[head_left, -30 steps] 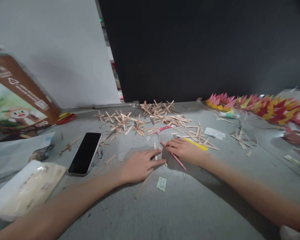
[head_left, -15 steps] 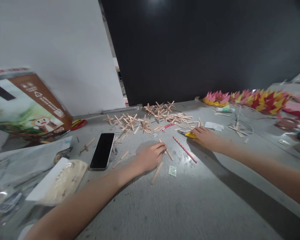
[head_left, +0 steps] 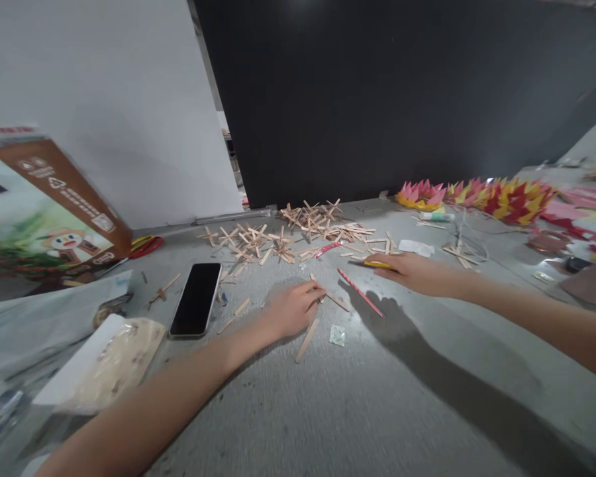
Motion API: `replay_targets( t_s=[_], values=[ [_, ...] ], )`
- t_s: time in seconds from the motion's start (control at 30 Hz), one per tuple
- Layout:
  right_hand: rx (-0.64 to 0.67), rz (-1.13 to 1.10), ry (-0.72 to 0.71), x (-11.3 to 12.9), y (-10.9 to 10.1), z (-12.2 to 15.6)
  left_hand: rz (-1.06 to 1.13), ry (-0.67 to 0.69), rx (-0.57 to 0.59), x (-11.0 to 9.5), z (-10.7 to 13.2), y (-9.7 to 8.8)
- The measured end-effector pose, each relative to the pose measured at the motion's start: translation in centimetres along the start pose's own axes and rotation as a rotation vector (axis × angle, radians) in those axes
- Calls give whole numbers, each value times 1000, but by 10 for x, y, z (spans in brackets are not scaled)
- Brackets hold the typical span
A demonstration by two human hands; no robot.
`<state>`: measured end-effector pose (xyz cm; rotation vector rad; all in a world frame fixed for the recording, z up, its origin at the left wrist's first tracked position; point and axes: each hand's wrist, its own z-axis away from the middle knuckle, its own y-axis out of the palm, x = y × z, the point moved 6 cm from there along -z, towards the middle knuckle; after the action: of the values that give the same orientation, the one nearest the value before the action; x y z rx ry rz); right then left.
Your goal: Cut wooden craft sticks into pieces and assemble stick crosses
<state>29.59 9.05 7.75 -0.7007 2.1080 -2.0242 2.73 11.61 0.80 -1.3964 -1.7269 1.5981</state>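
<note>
My left hand [head_left: 294, 309] rests low on the grey table, fingers together and fingertips on a wooden craft stick [head_left: 338, 303]. Another loose stick [head_left: 307, 340] lies just below that hand. My right hand [head_left: 411, 273] is closed round a yellow utility knife [head_left: 380, 265], its blade end pointing left, held above the tabletop. Between the hands lies a red patterned straw [head_left: 361, 293]. A small pale green packet [head_left: 337, 336] is in front of it. Beyond the hands spreads a pile of craft sticks [head_left: 251, 242], several joined as crosses.
A black phone [head_left: 197, 300] lies left of my left hand, with red-and-yellow scissors [head_left: 146, 246] behind it. Printed box [head_left: 82, 212] and plastic packaging [head_left: 122, 358] fill the left. Paper petal crowns [head_left: 514, 201], a glue stick [head_left: 436, 216] and white paper [head_left: 416, 248] are at right.
My right hand has raised the utility knife off the table. My left hand stays by the craft stick, its fingers drawn closer together. The view has shifted slightly.
</note>
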Motion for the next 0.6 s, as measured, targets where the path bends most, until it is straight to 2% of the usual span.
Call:
replay_targets(
  t_s=[0.07,0.3,0.6],
  values=[
    [49,-16,-20,14,1,-1,12,-1,-6,0,0,-1],
    [61,-37,-23,51,13,1,68,27,-1,-3,-1,-2],
    [69,-120,-62,60,22,3,46,15,16,-2,0,-1]
  ],
)
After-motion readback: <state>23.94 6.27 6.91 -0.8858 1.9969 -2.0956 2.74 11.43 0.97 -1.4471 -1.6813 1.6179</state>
